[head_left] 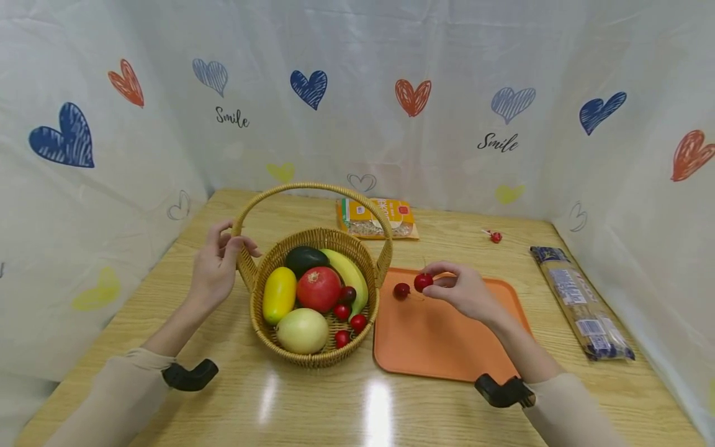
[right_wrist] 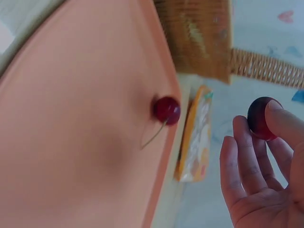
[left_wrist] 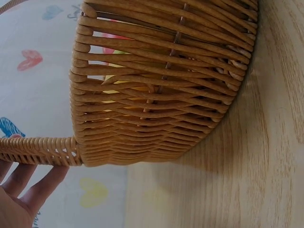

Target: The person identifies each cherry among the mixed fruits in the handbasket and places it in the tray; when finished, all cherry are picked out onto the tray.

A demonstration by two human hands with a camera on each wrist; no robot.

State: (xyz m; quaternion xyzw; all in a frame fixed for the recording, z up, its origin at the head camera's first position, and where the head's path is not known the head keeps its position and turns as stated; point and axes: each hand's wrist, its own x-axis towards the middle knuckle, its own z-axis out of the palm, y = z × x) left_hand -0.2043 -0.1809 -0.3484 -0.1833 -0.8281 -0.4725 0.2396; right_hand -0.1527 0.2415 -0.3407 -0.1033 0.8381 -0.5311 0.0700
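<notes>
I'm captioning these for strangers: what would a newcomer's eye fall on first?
Probably the wicker basket of colourful fruit, left of the orange tray in the head view, its handle held by the left hand. Next, the red cherry pinched in the right hand over the tray. Coloured hearts dot the pale sheet behind.

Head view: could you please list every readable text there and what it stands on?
"Smile": curtain, left of centre.
"Smile": curtain, right of centre.
Orange packet: print too small to read.
Long packet: print too small to read.
</notes>
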